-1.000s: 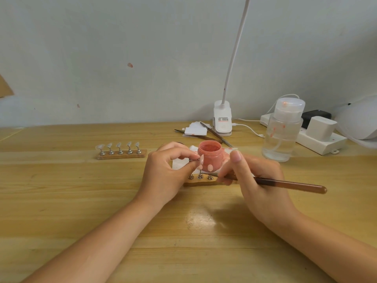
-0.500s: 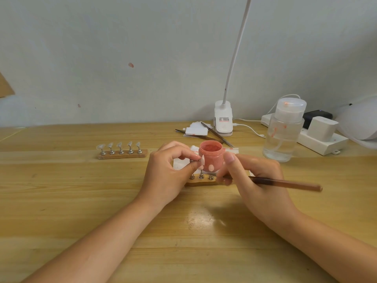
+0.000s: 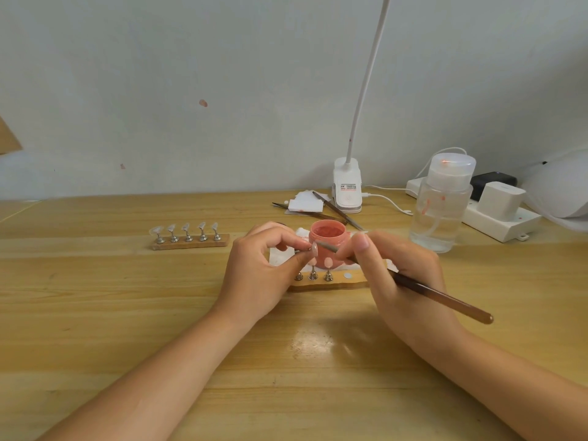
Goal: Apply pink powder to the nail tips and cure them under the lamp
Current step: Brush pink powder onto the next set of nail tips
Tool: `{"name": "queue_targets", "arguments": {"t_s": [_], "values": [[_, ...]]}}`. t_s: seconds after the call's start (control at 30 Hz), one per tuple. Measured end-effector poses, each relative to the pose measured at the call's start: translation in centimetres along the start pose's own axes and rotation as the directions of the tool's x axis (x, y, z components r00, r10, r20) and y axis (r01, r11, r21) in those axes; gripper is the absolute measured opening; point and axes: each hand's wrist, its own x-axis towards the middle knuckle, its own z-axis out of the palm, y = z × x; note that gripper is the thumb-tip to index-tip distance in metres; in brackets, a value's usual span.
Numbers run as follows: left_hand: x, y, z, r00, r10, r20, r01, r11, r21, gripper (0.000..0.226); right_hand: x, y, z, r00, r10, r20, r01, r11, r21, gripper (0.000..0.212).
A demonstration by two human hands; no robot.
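Between the two hands, just in front of the open pink powder jar, the left hand pinches a single pale nail tip on its metal stand — the right hand grips a long brown brush, bristle end touching that tip. Brush axis runs from lower right up-left, so the right hand does the stroke. Jar holds coral-pink powder; the wooden holder strip just below carries three more tips — a second strip of clear tips lies well apart to the left.

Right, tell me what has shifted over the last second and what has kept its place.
The brush in the right hand has swung its tip up from low by the near holder to the nail tip that the left hand pinches on its stand in front of the pink powder jar. The left hand's hold, the jar, the far holder and the clear bottle stayed put.
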Motion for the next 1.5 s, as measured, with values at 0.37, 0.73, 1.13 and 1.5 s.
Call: {"name": "queue_targets", "arguments": {"t_s": [0.37,0.73,1.13,1.5], "values": [[-0.03,0.16,0.02,1.000,-0.029,0.011,0.029,1.000,-0.010,0.030,-0.19,0.13,0.02,0.996,0.088,0.028,-0.090,0.992,0.091,0.040],[-0.01,0.14,-0.03,0.999,-0.028,0.018,0.028,1.000,0.000,0.029,-0.23,-0.02,-0.06,0.997,0.071,0.032,-0.074,0.994,0.079,0.045],[-0.02,0.23,-0.30,0.995,-0.095,0.010,0.095,0.994,-0.050,0.020,0.02,-0.23,-0.49,0.997,0.072,-0.013,-0.071,0.994,0.084,0.032],[-0.02,0.10,-0.16,0.999,0.014,0.050,-0.009,0.995,-0.095,0.014,0.07,-0.41,-0.54,0.999,0.040,-0.016,-0.037,0.990,0.136,0.017]]}}
